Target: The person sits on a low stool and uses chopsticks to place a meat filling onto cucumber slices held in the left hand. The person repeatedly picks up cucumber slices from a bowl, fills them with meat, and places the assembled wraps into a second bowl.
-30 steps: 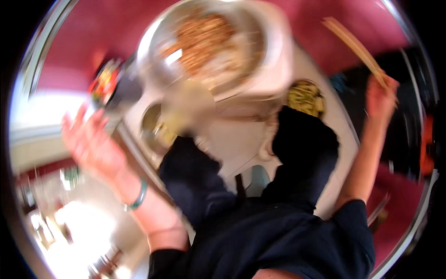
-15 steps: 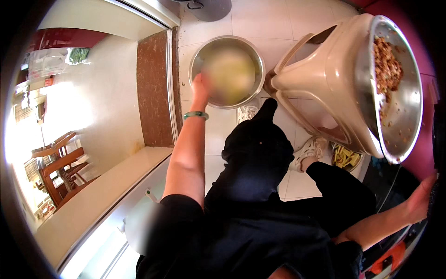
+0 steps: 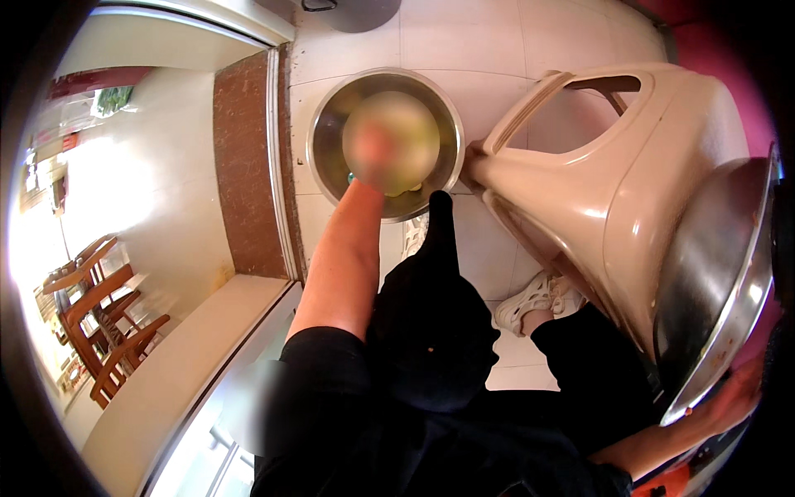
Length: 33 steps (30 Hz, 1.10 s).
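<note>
My left hand (image 3: 377, 147) reaches down inside a wide steel basin (image 3: 328, 153) on the floor, a green bracelet (image 3: 350, 177) at its wrist. A blurred patch covers its fingers and much of the pale yellow contents (image 3: 414, 132), so what it touches cannot be made out. At the far right, my right hand (image 3: 744, 385) is close to the rim of a large steel bowl (image 3: 712, 248) on a beige plastic stool (image 3: 638, 190). Shadow and the picture's edge hide its fingers; whether it grips the rim is unclear.
A grey pot (image 3: 360, 15) stands at the upper edge. Left of the basin runs a door track (image 3: 281, 166) beside a brown threshold (image 3: 248, 166). Wooden chairs (image 3: 99, 298) stand in the space beyond. My shoe (image 3: 530, 302) is near the stool's foot.
My left hand has gone from the basin's left rim further into the basin. The view has shifted; the reddish-brown chopped filling in the bowl and the container of yellow strips no longer show.
</note>
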{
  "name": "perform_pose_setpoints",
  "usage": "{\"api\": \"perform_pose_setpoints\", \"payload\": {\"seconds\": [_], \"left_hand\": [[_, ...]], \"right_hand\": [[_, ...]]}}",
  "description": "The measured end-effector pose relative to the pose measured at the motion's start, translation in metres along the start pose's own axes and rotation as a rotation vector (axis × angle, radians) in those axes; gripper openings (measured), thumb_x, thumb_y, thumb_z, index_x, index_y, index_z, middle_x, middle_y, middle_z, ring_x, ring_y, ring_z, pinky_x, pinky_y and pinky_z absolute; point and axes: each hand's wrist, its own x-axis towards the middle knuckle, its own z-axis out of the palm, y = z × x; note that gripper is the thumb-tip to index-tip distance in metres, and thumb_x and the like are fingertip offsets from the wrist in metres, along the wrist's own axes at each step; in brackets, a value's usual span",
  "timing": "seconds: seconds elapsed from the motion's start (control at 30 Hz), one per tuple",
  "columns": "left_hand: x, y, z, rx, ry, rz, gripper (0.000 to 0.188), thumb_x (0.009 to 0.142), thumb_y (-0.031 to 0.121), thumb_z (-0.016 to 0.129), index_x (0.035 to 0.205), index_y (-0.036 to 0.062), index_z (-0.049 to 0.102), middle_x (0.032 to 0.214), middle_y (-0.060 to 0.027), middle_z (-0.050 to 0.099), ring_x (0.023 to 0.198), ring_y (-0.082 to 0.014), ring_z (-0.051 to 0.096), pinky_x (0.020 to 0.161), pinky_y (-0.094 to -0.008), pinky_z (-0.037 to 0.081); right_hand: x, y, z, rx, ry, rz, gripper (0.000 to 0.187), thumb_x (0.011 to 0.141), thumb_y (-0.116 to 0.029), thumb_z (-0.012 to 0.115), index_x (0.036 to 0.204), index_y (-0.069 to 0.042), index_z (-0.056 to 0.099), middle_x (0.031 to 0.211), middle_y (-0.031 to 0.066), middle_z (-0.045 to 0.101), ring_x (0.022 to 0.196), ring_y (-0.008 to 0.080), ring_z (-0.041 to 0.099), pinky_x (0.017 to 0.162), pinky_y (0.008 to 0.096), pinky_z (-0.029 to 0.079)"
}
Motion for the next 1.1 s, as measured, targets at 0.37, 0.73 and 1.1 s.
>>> {"api": "perform_pose_setpoints", "payload": {"seconds": [0.37, 0.73, 1.1], "left_hand": [[-0.003, 0.015, -0.016, -0.335, -0.051, -0.177, 0.062, 0.069, 0.008, 0.066, 0.124, 0.0027, 0.038, 0.11, -0.019, 0.055, 0.096, -0.0349, 0.056, 0.081, -0.0407, 0.046], [-0.175, 0.184, -0.282, -1.521, -0.579, 0.525, 0.042, 0.078, 0.0, 0.058, 0.118, 0.0004, 0.047, 0.111, -0.0128, 0.055, 0.101, -0.025, 0.056, 0.091, -0.0371, 0.045], [-0.282, 0.332, -0.34, -1.283, -0.84, 0.964, 0.041, 0.076, 0.002, 0.054, 0.117, -0.0012, 0.049, 0.113, -0.0129, 0.056, 0.102, -0.0223, 0.055, 0.092, -0.0356, 0.044]], "right_hand": [[0.004, 0.009, -0.01, 0.524, -0.032, 0.156, 0.03, 0.091, -0.01, 0.045, 0.116, 0.008, 0.048, 0.12, 0.0242, 0.048, 0.107, 0.0255, 0.051, 0.094, 0.0357, 0.042], [-0.031, -0.042, -0.034, 1.763, -0.317, -0.051, 0.027, 0.091, -0.025, 0.048, 0.098, -0.001, 0.057, 0.103, 0.0144, 0.055, 0.106, 0.0263, 0.052, 0.091, 0.0384, 0.047], [-0.07, -0.109, -0.069, 1.849, -0.082, -0.25, 0.032, 0.097, -0.033, 0.034, 0.089, -0.005, 0.049, 0.096, 0.014, 0.053, 0.084, 0.0187, 0.058, 0.075, 0.0357, 0.053]]}}
